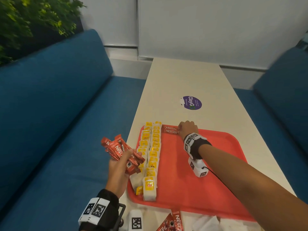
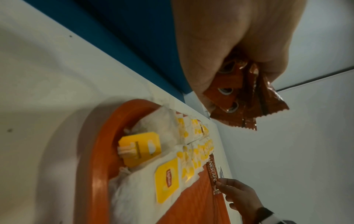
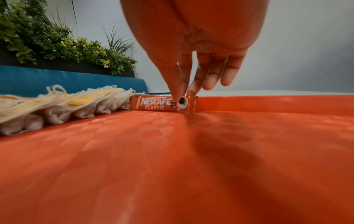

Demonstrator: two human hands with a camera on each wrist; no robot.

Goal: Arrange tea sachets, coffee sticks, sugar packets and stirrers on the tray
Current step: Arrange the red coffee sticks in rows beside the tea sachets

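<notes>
A red tray (image 1: 200, 189) lies on the white table. Two rows of tea sachets (image 1: 150, 155) with yellow tags run along its left side. My left hand (image 1: 120, 165) hovers over the tray's left edge and grips a bundle of red Nescafe coffee sticks (image 1: 120, 150), whose ends show in the left wrist view as coffee sticks (image 2: 243, 97). My right hand (image 1: 186, 129) is at the tray's far rim, thumb and fingers pinching one coffee stick (image 3: 162, 104) that stands on its long edge against the rim, right of the sachets (image 3: 63, 106). The same stick (image 2: 212, 171) shows beside the sachets.
Loose coffee sticks (image 1: 173, 222) and white packets (image 1: 206, 224) lie on the table in front of the tray. A purple round sticker (image 1: 191, 102) sits mid-table. Blue benches (image 1: 58, 114) flank the table, with plants (image 1: 25, 22) behind the left one.
</notes>
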